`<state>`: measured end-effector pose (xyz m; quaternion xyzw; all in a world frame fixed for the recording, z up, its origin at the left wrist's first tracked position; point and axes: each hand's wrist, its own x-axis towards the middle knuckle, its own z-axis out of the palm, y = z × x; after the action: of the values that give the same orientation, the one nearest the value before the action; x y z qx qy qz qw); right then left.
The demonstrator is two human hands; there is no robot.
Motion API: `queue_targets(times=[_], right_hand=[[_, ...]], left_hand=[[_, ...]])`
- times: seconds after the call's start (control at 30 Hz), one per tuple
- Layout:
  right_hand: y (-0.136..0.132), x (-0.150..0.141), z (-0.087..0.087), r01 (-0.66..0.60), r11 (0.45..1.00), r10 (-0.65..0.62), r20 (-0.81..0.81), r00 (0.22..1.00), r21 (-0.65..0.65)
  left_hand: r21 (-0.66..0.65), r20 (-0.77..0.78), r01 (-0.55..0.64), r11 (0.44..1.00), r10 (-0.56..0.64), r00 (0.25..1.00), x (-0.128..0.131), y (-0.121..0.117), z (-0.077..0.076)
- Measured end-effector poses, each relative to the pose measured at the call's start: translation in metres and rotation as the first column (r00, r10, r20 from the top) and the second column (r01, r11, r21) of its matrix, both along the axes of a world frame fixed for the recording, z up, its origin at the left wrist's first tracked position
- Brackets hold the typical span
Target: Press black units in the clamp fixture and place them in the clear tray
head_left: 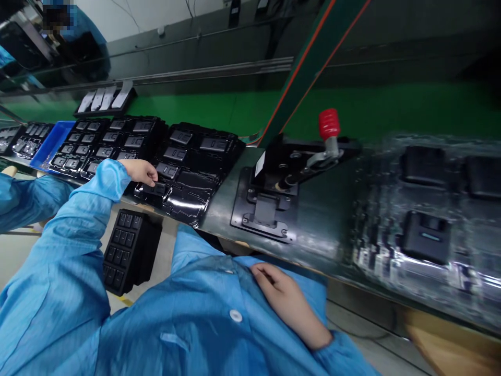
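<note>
My left hand [141, 171] reaches over a black moulded tray [191, 190] on the bench, its thumb and fingers pinched together at a small black plastic part [154, 188] in the near row. Similar black parts fill the left column and the far row; other pockets in the tray show bare, glossy plastic. My right hand [291, 303] rests on my lap against the blue coat, fingers loosely extended and nothing visible in it. Right of the tray stands a toggle clamp fixture with a red handle [329, 124]; a grey block [266, 210] sits on its base plate.
A clear tray [376, 224] with black cases [426, 237] lies at the right, blurred. More filled black trays [105, 143] and a blue bin [58, 137] stand to the left. Below the bench edge is a black stack [123, 250]. A co-worker's sleeve [35, 201] is at far left.
</note>
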<state>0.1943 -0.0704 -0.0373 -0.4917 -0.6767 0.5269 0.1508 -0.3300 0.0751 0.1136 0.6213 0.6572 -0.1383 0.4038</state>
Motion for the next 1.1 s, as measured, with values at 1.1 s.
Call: queue_targets(times=[1.1], right_hand=[[-0.001, 0.001, -0.002, -0.016, 0.992, 0.022, -0.042, 0.999, 0.123]], left_hand=[[0.110, 0.585, -0.734, 0.670, 0.554, 0.593, 0.030, -0.050, 0.002]])
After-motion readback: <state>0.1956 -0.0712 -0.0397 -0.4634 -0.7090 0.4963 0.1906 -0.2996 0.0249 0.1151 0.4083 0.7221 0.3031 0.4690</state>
